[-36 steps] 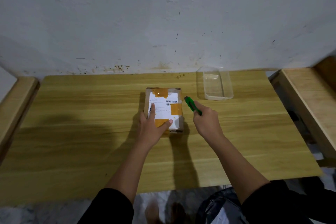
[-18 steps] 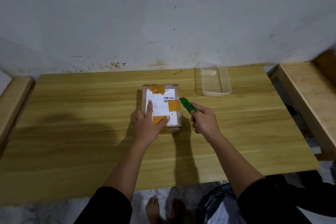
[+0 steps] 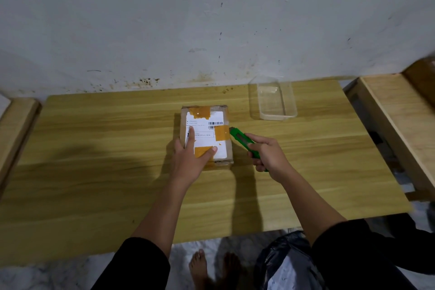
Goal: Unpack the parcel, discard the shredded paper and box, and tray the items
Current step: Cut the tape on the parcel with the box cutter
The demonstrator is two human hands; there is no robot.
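Left hand (image 3: 190, 162) flat on parcel (image 3: 207, 134).

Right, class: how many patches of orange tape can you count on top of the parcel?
3. One at the far edge of the parcel over the label's top, one at the right edge by the green cutter, one near the left hand, whose thumb partly covers it; more may be hidden.

Stained white wall (image 3: 164, 19) behind; light wooden surface (image 3: 94, 148) flanked by wooden ledges; pale mottled floor (image 3: 58, 275) below.
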